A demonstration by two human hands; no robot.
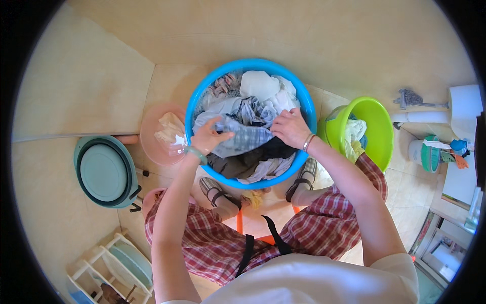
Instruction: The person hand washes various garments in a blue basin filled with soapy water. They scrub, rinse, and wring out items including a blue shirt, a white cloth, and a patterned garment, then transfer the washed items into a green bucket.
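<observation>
A large blue basin full of wet laundry stands in front of me. A pale blue-grey checked cloth lies spread over the pile. My right hand pinches its right end. At the cloth's left end, my left hand rests with thumb and fingers apart. Behind the cloth are white garments and a dark-striped grey garment. Nearer me lie a dark brown garment and a pale crumpled cloth. Suds show at the basin's far left, around a patterned cloth.
Left of the basin stands a pink basin with a light cloth. A lime-green bucket with garments stands on the right. A grey-green folding basin leans at the left wall, above a cream rack. A small bucket stands at far right.
</observation>
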